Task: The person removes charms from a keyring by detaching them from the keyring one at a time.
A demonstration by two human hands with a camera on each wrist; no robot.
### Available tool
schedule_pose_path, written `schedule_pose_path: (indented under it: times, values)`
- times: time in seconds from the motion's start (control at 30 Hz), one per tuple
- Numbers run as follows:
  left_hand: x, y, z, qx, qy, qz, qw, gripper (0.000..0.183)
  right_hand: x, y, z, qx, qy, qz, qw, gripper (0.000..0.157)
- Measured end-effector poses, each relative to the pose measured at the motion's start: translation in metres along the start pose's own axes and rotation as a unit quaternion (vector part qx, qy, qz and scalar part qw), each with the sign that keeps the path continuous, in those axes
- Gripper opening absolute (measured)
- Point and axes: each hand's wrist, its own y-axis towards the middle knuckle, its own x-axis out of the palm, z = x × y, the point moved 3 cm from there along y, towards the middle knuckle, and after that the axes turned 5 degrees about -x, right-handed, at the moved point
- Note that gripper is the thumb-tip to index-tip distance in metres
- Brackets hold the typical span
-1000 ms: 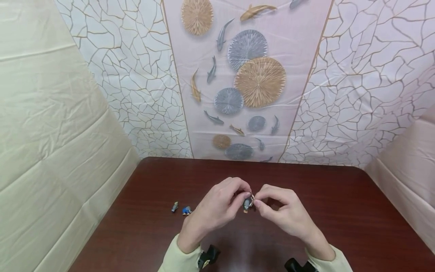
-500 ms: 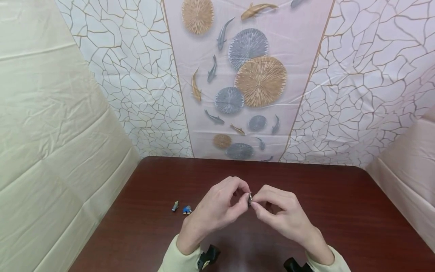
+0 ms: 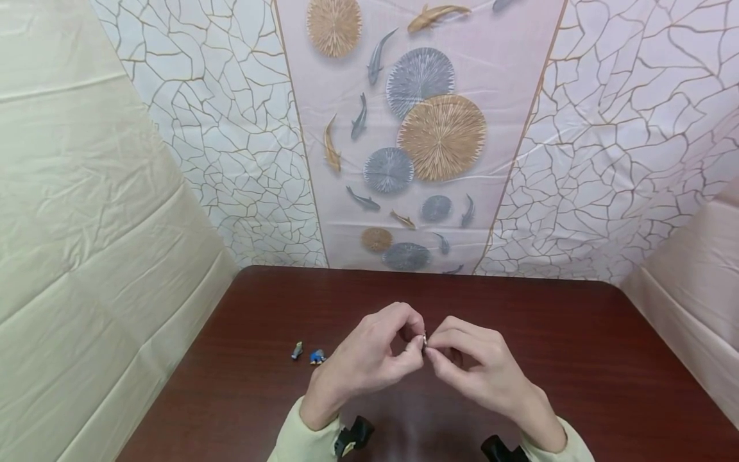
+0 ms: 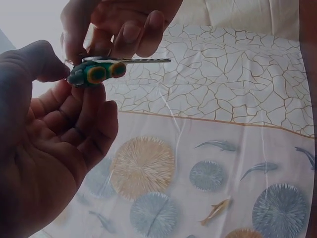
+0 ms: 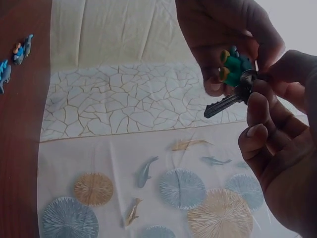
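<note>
In the head view, my left hand (image 3: 378,346) and right hand (image 3: 485,359) meet fingertip to fingertip above the table. Between them is a small metal key ring (image 5: 249,75), which the fingers of both hands pinch. A toothed key (image 5: 222,106) sticks out from it in the right wrist view. Beside the ring sits a small green toy figure (image 5: 231,69) with yellow-rimmed round ends, also seen in the left wrist view as a green figure (image 4: 99,73) under the flat key (image 4: 148,61). Fingers cover part of the ring.
Two little toy figures lie on the dark wooden table (image 3: 277,308), left of my left hand: a grey-green one (image 3: 297,351) and a blue one (image 3: 317,357). A patterned cloth (image 3: 404,212) hangs behind the table, with pale cloth (image 3: 104,256) at the left side.
My right hand has moved slightly left, closing the gap to the left fingertips. The toy figure that hung visibly between the hands has turned out of sight in the head view.
</note>
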Motion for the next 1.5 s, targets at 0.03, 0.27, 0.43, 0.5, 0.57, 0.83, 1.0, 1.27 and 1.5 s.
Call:
schedule_pose_path:
  times: [0.03, 0.27, 0.43, 0.5, 0.57, 0.83, 1.0, 1.27, 1.5]
  values:
    - [0.0, 0.0, 0.0, 0.009, 0.001, 0.0, 1.0, 0.015, -0.001, 0.001, -0.001, -0.003, 0.008, 0.002, 1.0, 0.008]
    - [0.0, 0.002, 0.003, 0.047, -0.001, 0.011, 0.9989, 0.006, -0.005, 0.008, -0.002, -0.012, 0.035, 0.021, 0.999, 0.008]
    - [0.002, 0.003, 0.005, 0.063, -0.004, 0.016, 0.9979, 0.006, -0.008, 0.005, -0.002, 0.05, 0.004, 0.037, 0.998, 0.015]
    - [0.002, 0.003, 0.005, 0.068, -0.002, 0.017, 0.9976, 0.008, -0.009, 0.003, 0.0, 0.072, -0.009, 0.039, 0.997, 0.021]
    - [0.002, 0.003, 0.006, 0.072, 0.002, 0.019, 0.9972, 0.008, -0.009, 0.0, 0.003, 0.086, -0.015, 0.038, 0.995, 0.026]
    - [0.001, 0.004, 0.008, 0.082, 0.009, 0.021, 0.9964, 0.007, -0.009, -0.013, 0.013, 0.102, 0.003, 0.022, 0.995, 0.035]
    - [0.0, 0.003, 0.01, 0.088, 0.011, 0.017, 0.9959, 0.005, -0.01, -0.009, 0.011, 0.082, 0.037, 0.017, 0.996, 0.028]
    - [-0.001, 0.002, 0.013, 0.095, -0.001, 0.0, 0.9954, 0.013, -0.011, 0.0, 0.004, 0.029, 0.085, 0.022, 0.996, 0.013]
    - [-0.003, 0.002, 0.014, 0.102, -0.013, -0.004, 0.9947, 0.013, -0.013, 0.002, 0.003, 0.015, 0.085, 0.007, 0.996, 0.006]
